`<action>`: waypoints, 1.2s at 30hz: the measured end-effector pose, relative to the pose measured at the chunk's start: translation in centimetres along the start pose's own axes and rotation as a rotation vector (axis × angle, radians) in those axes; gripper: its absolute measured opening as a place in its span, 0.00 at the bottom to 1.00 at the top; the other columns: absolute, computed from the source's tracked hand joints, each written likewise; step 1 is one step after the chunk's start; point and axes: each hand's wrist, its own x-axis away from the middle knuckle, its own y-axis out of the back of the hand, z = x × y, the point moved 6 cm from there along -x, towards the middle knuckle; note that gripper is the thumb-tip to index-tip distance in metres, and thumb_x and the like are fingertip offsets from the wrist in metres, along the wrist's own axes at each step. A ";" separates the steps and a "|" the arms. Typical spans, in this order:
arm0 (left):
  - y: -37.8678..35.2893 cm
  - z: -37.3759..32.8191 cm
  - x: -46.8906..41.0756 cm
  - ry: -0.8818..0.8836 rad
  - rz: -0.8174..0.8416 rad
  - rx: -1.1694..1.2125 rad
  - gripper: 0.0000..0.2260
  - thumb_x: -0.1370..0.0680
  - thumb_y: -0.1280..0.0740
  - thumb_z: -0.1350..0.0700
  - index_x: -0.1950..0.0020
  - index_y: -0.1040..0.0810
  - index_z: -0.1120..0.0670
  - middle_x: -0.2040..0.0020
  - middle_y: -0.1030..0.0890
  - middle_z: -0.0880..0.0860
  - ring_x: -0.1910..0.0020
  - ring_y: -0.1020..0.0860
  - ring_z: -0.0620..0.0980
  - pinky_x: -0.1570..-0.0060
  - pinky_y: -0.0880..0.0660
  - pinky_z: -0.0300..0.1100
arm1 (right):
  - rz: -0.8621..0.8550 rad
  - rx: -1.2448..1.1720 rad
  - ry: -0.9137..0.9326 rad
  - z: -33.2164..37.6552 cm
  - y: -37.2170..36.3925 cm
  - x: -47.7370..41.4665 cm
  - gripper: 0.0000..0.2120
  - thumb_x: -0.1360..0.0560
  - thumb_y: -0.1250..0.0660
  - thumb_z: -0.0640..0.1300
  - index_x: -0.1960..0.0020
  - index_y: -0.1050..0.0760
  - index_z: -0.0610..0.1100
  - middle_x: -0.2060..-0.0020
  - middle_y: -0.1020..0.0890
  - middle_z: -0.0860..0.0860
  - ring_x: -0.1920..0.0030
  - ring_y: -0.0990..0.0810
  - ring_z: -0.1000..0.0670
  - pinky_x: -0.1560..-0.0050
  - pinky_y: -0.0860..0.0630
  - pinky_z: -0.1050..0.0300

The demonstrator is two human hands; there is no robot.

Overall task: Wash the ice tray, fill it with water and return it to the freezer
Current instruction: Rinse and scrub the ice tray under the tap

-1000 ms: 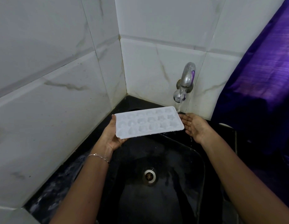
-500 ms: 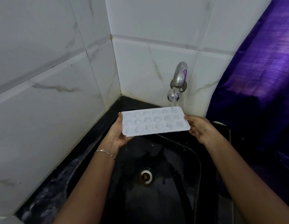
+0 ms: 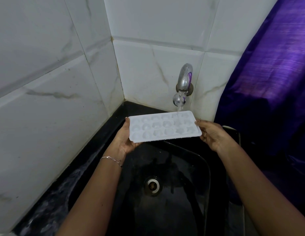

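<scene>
One white ice tray (image 3: pixel 164 126) is held level over one black sink (image 3: pixel 206 167), cavities facing up, by two hands. The left hand (image 3: pixel 124 138) supports the tray's left short end: its fingers are clamped on that end, with one fingertip showing at the far corner and the palm under the near corner. The right hand (image 3: pixel 212 134) grips the right short end, its fingers (image 3: pixel 198 123) closed against the edge and partly under the tray. The tray spans the whole gap between the two sets of fingers. The cavities lie in three rows; the exact count per row cannot be told through the glare and water, but roughly six show in each. One metal tap (image 3: pixel 184 82) is fixed to the tiled wall (image 3: pixel 148 68) beyond the right-hand fingers, and one stream of water (image 3: pixel 178 110) falls from its spout onto the tray's far right section, just inboard of those fingers. One round drain (image 3: pixel 152 184) sits in the sink floor, below and nearer than both sets of fingers. One thin bracelet (image 3: pixel 112 160) circles the left wrist. One purple cloth (image 3: pixel 267 65) hangs outboard of the right-hand fingers. A black tabletop (image 3: pixel 51 210) borders the sink on the left.
</scene>
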 end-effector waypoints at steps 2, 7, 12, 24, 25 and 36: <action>-0.4 0.2 0.0 0.003 0.008 -0.006 0.27 0.19 0.47 0.37 0.35 0.24 0.55 0.40 0.19 0.58 0.41 0.20 0.59 0.45 0.23 0.56 | -0.007 0.000 0.002 -0.1 0.5 0.1 0.05 0.25 0.32 0.39 0.50 0.19 0.45 0.59 0.16 0.51 0.61 0.20 0.54 0.62 0.29 0.61; -1.9 0.6 0.1 0.016 0.019 -0.015 0.25 0.19 0.47 0.38 0.38 0.23 0.55 0.42 0.18 0.58 0.43 0.20 0.59 0.42 0.25 0.58 | -0.030 -0.004 0.012 -0.1 1.8 0.4 0.04 0.25 0.32 0.39 0.52 0.20 0.45 0.59 0.16 0.51 0.61 0.20 0.53 0.61 0.29 0.61; -2.9 1.0 0.0 0.031 0.024 -0.024 0.24 0.19 0.47 0.39 0.42 0.22 0.56 0.46 0.17 0.58 0.45 0.20 0.59 0.44 0.24 0.58 | -0.054 -0.024 0.012 0.2 2.8 0.5 0.03 0.25 0.32 0.40 0.52 0.20 0.44 0.59 0.17 0.50 0.61 0.20 0.53 0.61 0.28 0.61; -3.7 0.2 -0.6 0.016 0.010 -0.085 0.25 0.19 0.48 0.38 0.45 0.21 0.55 0.55 0.14 0.56 0.53 0.17 0.56 0.56 0.19 0.53 | -0.049 -0.054 0.014 0.8 2.8 0.4 0.11 0.25 0.32 0.40 0.43 0.20 0.42 0.59 0.17 0.50 0.61 0.20 0.53 0.61 0.28 0.62; -3.6 0.2 -0.6 0.018 0.005 -0.089 0.25 0.19 0.48 0.38 0.46 0.21 0.55 0.56 0.14 0.56 0.53 0.17 0.56 0.57 0.19 0.52 | -0.046 -0.053 0.015 0.8 2.8 0.4 0.11 0.25 0.32 0.40 0.43 0.21 0.41 0.59 0.17 0.50 0.62 0.21 0.53 0.62 0.29 0.62; -4.0 0.4 -1.0 0.025 -0.014 -0.116 0.24 0.19 0.45 0.38 0.43 0.21 0.55 0.51 0.15 0.57 0.51 0.17 0.58 0.50 0.20 0.56 | -0.062 -0.055 0.015 0.7 3.6 0.2 0.14 0.25 0.32 0.40 0.40 0.21 0.41 0.57 0.16 0.50 0.61 0.20 0.53 0.62 0.28 0.61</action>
